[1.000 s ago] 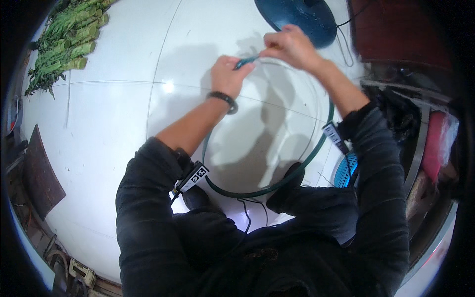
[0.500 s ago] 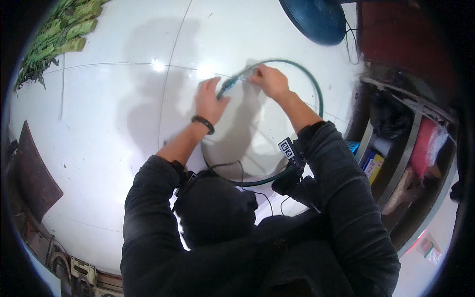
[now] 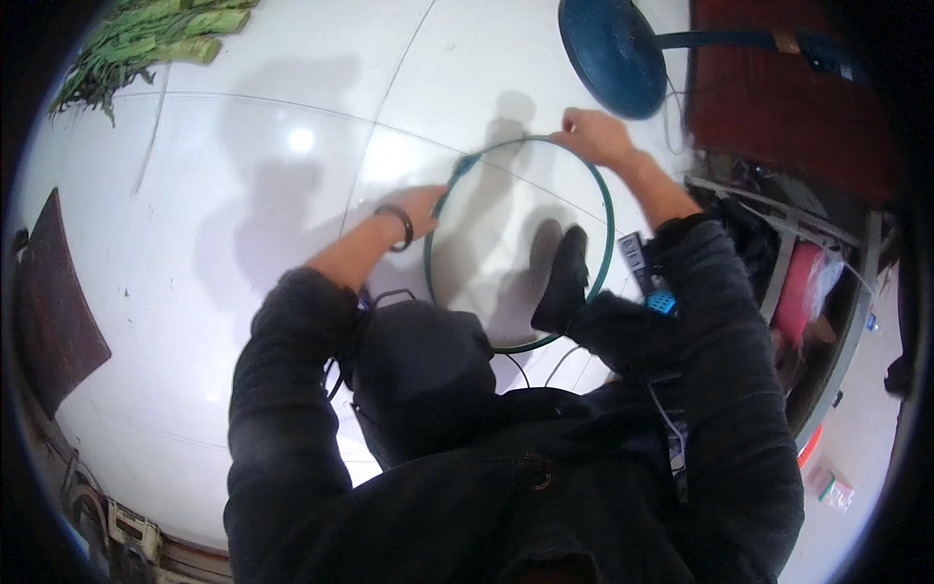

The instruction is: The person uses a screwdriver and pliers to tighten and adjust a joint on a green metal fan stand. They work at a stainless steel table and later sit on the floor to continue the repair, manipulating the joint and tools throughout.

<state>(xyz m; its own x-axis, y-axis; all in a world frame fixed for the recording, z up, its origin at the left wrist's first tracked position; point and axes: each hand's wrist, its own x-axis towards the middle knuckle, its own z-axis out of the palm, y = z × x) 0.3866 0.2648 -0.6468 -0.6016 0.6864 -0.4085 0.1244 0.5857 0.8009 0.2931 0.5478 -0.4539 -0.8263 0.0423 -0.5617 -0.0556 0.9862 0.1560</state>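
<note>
A thin dark-green hoop [image 3: 611, 234] lies over the white floor in front of me. A blue-green wrapped joint [image 3: 465, 167] sits at its upper left. My left hand [image 3: 420, 209], with a dark bracelet [image 3: 397, 226] at the wrist, is closed around the hoop's left side, just below that joint; its fingertips are partly hidden. At the hoop's upper right my right hand [image 3: 595, 136] is closed, thumb and fingers pinched at the rim. A black shoe [image 3: 564, 282] shows within the hoop's outline, close to its lower right.
Leafy green stalks [image 3: 185, 39] lie at the far left. A round dark-blue base [image 3: 613, 58] with a pole stands at the far right. On the right is a metal-framed rack [image 3: 783, 263] with bags; a brown board [image 3: 58, 311] is at the left edge.
My right hand has moved from near the joint to the hoop's upper right. My left hand has closed on the hoop's side. The view has shifted, and a shoe now shows inside the hoop.
</note>
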